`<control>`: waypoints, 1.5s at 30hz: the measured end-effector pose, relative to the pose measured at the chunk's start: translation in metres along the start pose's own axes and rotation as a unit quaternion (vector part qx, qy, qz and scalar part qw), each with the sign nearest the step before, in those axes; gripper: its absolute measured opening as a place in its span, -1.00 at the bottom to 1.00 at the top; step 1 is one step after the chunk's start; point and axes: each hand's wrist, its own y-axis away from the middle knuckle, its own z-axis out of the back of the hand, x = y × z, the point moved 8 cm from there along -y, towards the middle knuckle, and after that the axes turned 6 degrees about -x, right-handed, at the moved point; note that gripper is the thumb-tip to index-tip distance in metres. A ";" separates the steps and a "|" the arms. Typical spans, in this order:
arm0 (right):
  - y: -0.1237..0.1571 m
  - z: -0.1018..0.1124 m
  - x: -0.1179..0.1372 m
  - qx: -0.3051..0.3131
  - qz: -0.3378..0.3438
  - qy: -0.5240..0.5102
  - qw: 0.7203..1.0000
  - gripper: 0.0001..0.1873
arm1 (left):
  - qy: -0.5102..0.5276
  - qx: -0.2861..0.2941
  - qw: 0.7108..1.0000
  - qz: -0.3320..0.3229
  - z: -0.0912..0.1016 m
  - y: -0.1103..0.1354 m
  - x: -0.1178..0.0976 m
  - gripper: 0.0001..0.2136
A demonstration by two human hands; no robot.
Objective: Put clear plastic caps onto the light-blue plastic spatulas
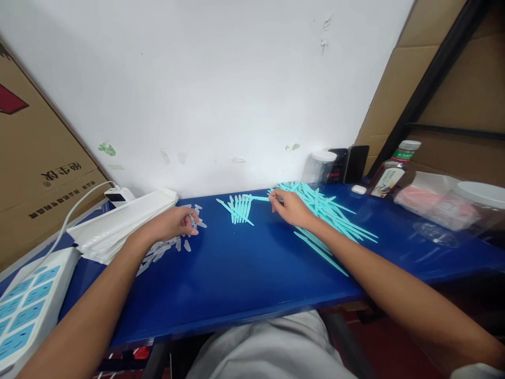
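Thumb and fingertips of my right hand (288,206) pinch one end of a slim turquoise plastic stick (257,198), which points left over the table. Right beside that hand lies a large loose pile of similar turquoise sticks (327,213). My left hand (179,221) is half curled above small translucent caps (187,245), its thumb and forefinger apart; I see nothing held between them. Between the hands, a small row of turquoise sticks (239,210) lies side by side, with pale, translucent upper ends. The held stick's far end reaches this row's top right.
White plastic sleeves (130,223) and a power strip (35,305) are on the left. Along the right stand a lidded clear jar (321,167), a phone (357,164), a bottle (394,171) and a larger tub (479,208). A wall backs the blue table (221,284).
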 end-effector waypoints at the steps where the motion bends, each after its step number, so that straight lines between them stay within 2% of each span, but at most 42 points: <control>1: 0.000 0.002 -0.001 -0.002 -0.002 0.001 1.000 -0.76 | -0.003 -0.013 1.000 -0.004 0.001 -0.001 -0.002 -0.57; 5: 0.000 0.007 -0.003 -0.009 -0.010 -0.008 1.000 -0.74 | -0.052 -0.060 0.996 -0.026 0.013 -0.001 -0.004 -0.48; 7: 0.000 0.008 -0.003 -0.011 -0.011 -0.010 1.000 -0.73 | -0.088 -0.077 0.992 -0.042 0.018 0.000 0.000 -0.34; 9: 0.000 0.008 -0.004 -0.010 -0.011 -0.011 1.000 -0.73 | -0.116 -0.087 0.989 -0.039 0.018 0.000 0.008 -0.12; 12: 0.000 0.007 -0.005 -0.008 -0.007 -0.009 1.000 -0.74 | -0.134 -0.106 0.985 -0.013 0.006 -0.006 0.017 -0.01; 14: 0.000 0.006 -0.005 -0.006 -0.004 -0.005 1.000 -0.74 | -0.135 -0.122 0.983 -0.021 -0.007 -0.011 0.013 -0.17; 16: 0.000 0.006 -0.006 -0.005 -0.002 -0.004 1.000 -0.75 | -0.148 -0.174 0.973 -0.037 -0.012 -0.016 0.004 -0.35; 19: 0.000 0.006 -0.006 -0.007 -0.001 -0.011 1.000 -0.75 | -0.174 -0.189 0.963 -0.081 -0.021 -0.023 -0.008 -0.50; 27: 0.001 0.005 -0.002 -0.004 0.016 -0.017 1.000 -0.74 | -0.196 -0.161 0.965 -0.071 -0.022 -0.026 -0.002 -0.53; 33: 0.002 0.006 0.004 0.004 0.005 -0.052 0.999 -0.72 | -0.177 -0.214 0.958 -0.064 -0.006 -0.019 -0.019 -0.53; 36: 0.006 0.001 0.013 0.034 -0.025 -0.129 0.991 -0.71 | -0.052 -0.276 0.957 -0.072 0.003 -0.010 -0.034 -0.53; 38: 0.009 -0.004 0.021 0.061 -0.042 -0.180 0.981 -0.71 | 0.072 -0.274 0.956 -0.075 -0.001 -0.008 -0.043 -0.51; 40: 0.011 -0.007 0.029 0.080 -0.055 -0.210 0.973 -0.71 | 0.209 -0.222 0.951 -0.054 -0.016 -0.009 -0.048 -0.49; 42: 0.013 -0.009 0.035 0.090 -0.064 -0.222 0.969 -0.72 | 0.328 -0.151 0.932 -0.034 -0.034 -0.011 -0.055 -0.51; 45: 0.014 -0.008 0.039 0.094 -0.067 -0.225 0.968 -0.72 | 0.387 -0.110 0.915 -0.027 -0.047 -0.011 -0.064 -0.54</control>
